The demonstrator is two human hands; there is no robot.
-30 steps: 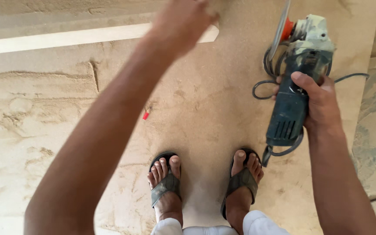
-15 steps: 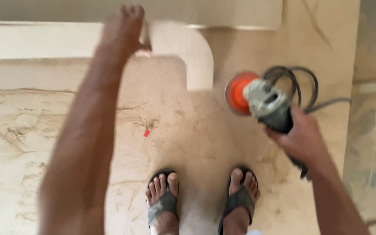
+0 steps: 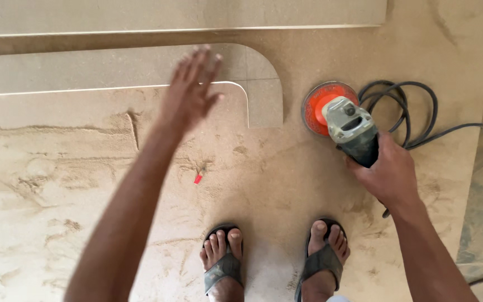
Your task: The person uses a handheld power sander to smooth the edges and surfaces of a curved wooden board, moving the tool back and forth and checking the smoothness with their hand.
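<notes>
Sawdust covers the board (image 3: 85,184) on the floor; a curved strip (image 3: 264,84) is already cut out. The right hand (image 3: 389,176) grips the grinder (image 3: 345,120), its orange disc resting on the board. The left hand (image 3: 191,95) hovers open, holding nothing. Sanding seems unfinished.

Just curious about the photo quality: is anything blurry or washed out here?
Head view: the left hand is motion-blurred at the fingertips; the right hand and grinder look sharp; light is soft and even, without glare, across the dusty board.
</notes>
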